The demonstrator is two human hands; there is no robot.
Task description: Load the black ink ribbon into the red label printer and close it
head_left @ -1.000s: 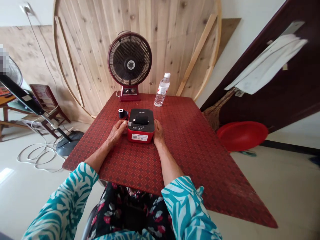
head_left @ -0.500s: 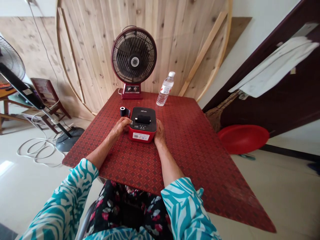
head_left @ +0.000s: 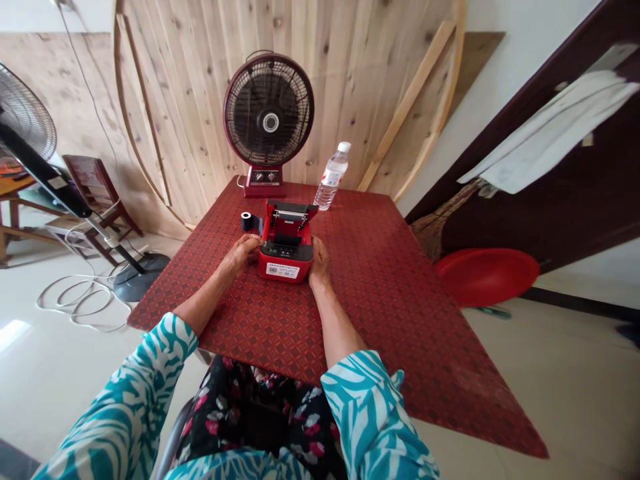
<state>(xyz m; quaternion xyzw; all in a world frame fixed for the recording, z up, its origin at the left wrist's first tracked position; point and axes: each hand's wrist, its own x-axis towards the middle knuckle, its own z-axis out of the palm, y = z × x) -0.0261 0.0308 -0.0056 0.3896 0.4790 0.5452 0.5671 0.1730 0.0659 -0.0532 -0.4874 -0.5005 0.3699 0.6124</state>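
Observation:
A small red and black thermal printer (head_left: 286, 270) rests on the table with its lid (head_left: 290, 208) raised at the back. Its red inside shows, with a dark roll-like part (head_left: 288, 240) in it. My left hand (head_left: 243, 252) grips the printer's left side, fingers at the front edge of the opening. On the opposite side, my right hand (head_left: 320, 264) is wrapped round the casing, its fingertips partly hidden. Just beyond my left hand lies a small black roll (head_left: 246, 223) with a white core, a strip of it unrolled toward the printer.
The table (head_left: 380, 293) has a red patterned cover. A dark red fan (head_left: 270, 123) and a water bottle (head_left: 332, 177) stand at its back. Left on the floor are a standing fan (head_left: 143, 277), a coiled cable and a wooden chair (head_left: 95, 190); a red basin (head_left: 487, 277) is at right.
The printer's lid has swung up and back, exposing the inside. Both my hands keep nearly the same hold on its sides.

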